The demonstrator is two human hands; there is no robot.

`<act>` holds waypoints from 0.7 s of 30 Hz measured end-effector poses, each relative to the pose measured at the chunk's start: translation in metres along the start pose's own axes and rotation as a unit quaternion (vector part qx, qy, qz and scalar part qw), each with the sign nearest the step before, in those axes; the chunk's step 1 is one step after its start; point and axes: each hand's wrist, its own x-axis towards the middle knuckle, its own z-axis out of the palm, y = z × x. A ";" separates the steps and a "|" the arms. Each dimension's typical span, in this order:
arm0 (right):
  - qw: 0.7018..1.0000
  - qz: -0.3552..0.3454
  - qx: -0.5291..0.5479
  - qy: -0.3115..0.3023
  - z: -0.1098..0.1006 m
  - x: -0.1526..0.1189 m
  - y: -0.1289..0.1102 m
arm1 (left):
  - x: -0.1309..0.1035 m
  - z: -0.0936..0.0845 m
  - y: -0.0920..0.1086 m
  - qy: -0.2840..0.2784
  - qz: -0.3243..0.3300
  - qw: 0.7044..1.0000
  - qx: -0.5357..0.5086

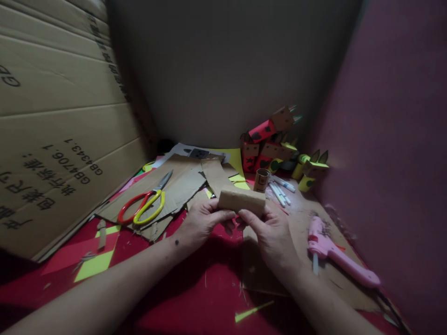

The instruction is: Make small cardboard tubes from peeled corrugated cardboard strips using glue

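Observation:
Between my two hands is a small piece of brown cardboard (242,200), curled lengthwise like a tube and held level above the red tabletop. My left hand (208,215) grips its left end, thumb along the lower edge. At the right end my right hand (267,225) holds it the same way, its thumb near the other one. The fingers behind the cardboard are partly hidden. Just beyond it stands a short cardboard tube (261,179) with dark markings. A flat cardboard piece (258,270) lies beneath my right hand.
Scissors (146,204) with red and yellow handles lie on cardboard sheets (181,186) at left. A pink glue gun (335,256) rests on cardboard at right. White markers (279,190) and several decorated tube figures (268,149) sit at the back. A large carton (63,116) walls the left.

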 end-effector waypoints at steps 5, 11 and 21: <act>1.000 -0.005 0.005 -0.001 0.002 -0.001 -0.003 | 0.000 0.001 -0.001 0.001 0.020 1.000 0.006; 1.000 -0.009 0.026 -0.005 -0.001 0.000 -0.001 | 0.001 0.003 -0.005 0.002 0.016 1.000 0.008; 1.000 0.005 0.029 -0.008 -0.007 0.007 0.005 | 0.006 -0.004 -0.006 -0.008 0.016 0.999 -0.029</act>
